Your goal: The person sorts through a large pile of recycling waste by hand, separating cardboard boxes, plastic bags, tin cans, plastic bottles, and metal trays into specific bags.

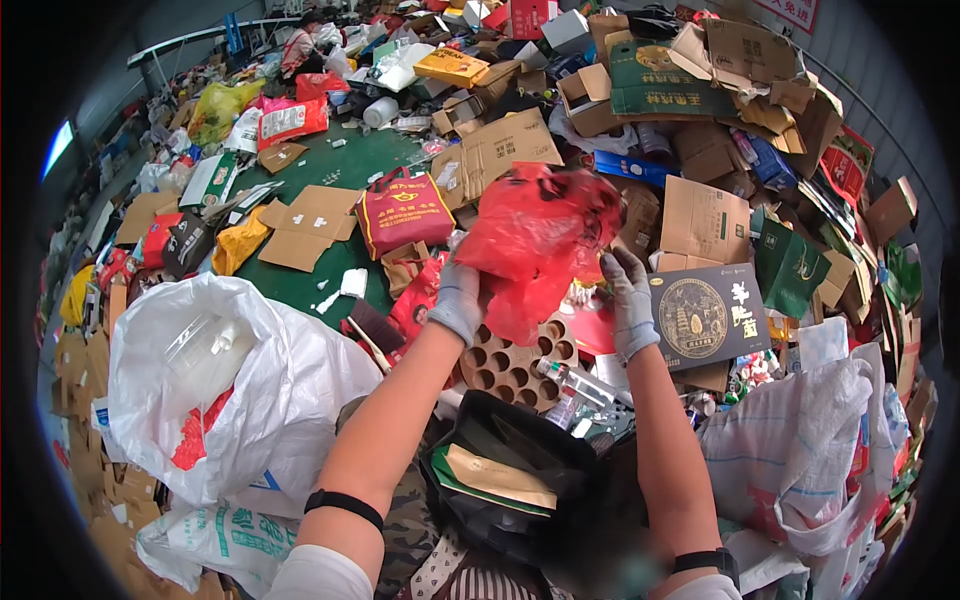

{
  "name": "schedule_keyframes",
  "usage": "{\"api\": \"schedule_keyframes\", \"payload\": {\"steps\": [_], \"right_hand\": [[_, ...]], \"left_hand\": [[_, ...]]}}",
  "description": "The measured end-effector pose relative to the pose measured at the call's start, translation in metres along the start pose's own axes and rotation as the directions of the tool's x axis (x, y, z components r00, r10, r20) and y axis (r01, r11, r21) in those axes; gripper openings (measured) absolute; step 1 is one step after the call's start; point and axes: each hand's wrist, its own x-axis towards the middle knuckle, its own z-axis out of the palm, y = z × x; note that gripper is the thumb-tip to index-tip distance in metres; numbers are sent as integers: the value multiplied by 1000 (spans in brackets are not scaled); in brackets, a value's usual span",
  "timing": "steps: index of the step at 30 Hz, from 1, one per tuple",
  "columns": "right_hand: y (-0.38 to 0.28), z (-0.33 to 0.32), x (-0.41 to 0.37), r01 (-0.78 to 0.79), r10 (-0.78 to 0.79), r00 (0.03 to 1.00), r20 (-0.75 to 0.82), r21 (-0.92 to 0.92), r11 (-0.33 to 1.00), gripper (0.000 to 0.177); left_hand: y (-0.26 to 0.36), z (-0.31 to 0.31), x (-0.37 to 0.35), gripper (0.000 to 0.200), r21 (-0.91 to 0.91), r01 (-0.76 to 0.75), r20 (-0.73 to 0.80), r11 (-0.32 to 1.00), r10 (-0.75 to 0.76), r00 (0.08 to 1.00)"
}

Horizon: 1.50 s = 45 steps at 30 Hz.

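Green surface (pixel 345 152) strewn with cardboard (pixel 308 228), upper left of frame. Red bag (pixel 535 240) at centre: the gloved left hand (pixel 462 300) grips its left side; the right hand (pixel 630 305) lies at its right edge, its grip unclear. White sack (pixel 295 375) at lower left.

The worker shows two gloved hands, left hand (pixel 459 300) and right hand (pixel 630 306), and two dark bands (pixel 345 507). Between the hands: one red plastic bag (pixel 535 245). Nearby: one maroon tote bag (pixel 404 212), one black gift box (pixel 707 318), one moulded tray (pixel 520 367). Behind: one co-worker (pixel 300 48). Cardboard boxes (pixel 705 222) overlap too much for counting.
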Motion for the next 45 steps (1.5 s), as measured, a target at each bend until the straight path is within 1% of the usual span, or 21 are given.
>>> {"api": "schedule_keyframes", "payload": {"steps": [1,3,4,5,7,10,13,15,16,18,19,22,24,25,26,27,31,33,35,40,45], "right_hand": [[-13,7,-12,-68,68,997,33,2,998,49],[-7,4,-16,-264,189,946,265,285,922,70],[24,2,-3,-280,39,863,503,413,867,72],[41,-6,-2,-499,188,734,652,332,800,68],[129,-22,32,-503,92,714,695,416,757,51],[143,26,41,-32,-95,829,551,216,976,56],[128,-24,75,484,-407,852,330,-198,852,61],[122,-65,91,210,-232,961,153,149,966,68],[117,-58,72,-29,-87,950,300,361,932,71],[103,-44,33,-562,216,803,556,583,586,76],[101,-29,12,-606,250,766,592,535,589,69],[86,30,-55,-289,68,878,474,412,864,49],[56,52,-72,40,-133,933,333,272,962,39],[42,52,-79,163,-218,937,273,210,964,35],[24,51,-87,240,-272,934,230,157,958,32],[10,40,-101,267,-295,930,218,147,952,52],[-46,-11,-161,472,-433,879,198,-485,736,106],[-35,-22,-166,555,-474,825,307,-596,580,127],[-38,-33,-176,529,-366,845,390,-507,680,128],[-28,-55,-181,544,-403,832,381,-413,731,81],[-22,-45,-185,590,-550,803,230,-170,790,53]], "left_hand": [[8,-29,18,28,74,58,194,996,-72,978],[14,-19,8,26,201,50,198,978,-90,976],[7,-13,4,29,175,191,176,966,-222,959],[-3,-12,-3,32,142,325,146,935,-344,927],[-11,-28,-16,37,281,207,233,937,-276,933],[-45,-36,-26,49,468,58,401,882,-271,875],[-30,4,-56,59,576,-292,518,763,-64,853],[-38,-4,-57,73,656,-506,447,560,252,858],[-45,-13,-50,87,692,-492,459,528,205,865],[-41,-15,-69,106,683,-281,381,674,0,925],[-39,-18,-73,88,595,-217,397,774,-48,916],[-38,-41,-64,56,329,38,488,944,-204,848],[-36,-68,-33,54,353,103,321,930,-223,920],[-33,-98,11,56,281,182,603,942,-321,730],[-32,-49,-29,57,252,231,377,940,-315,871],[-30,0,-71,58,203,259,125,944,-288,950],[-30,-12,-65,59,305,245,412,920,-360,837],[-44,-14,-77,59,345,246,522,906,-403,752],[-56,-26,-86,59,377,249,594,892,-439,674],[-66,-20,-116,53,472,307,679,826,-563,471],[-43,32,-191,54,447,151,551,882,-404,730]]}}
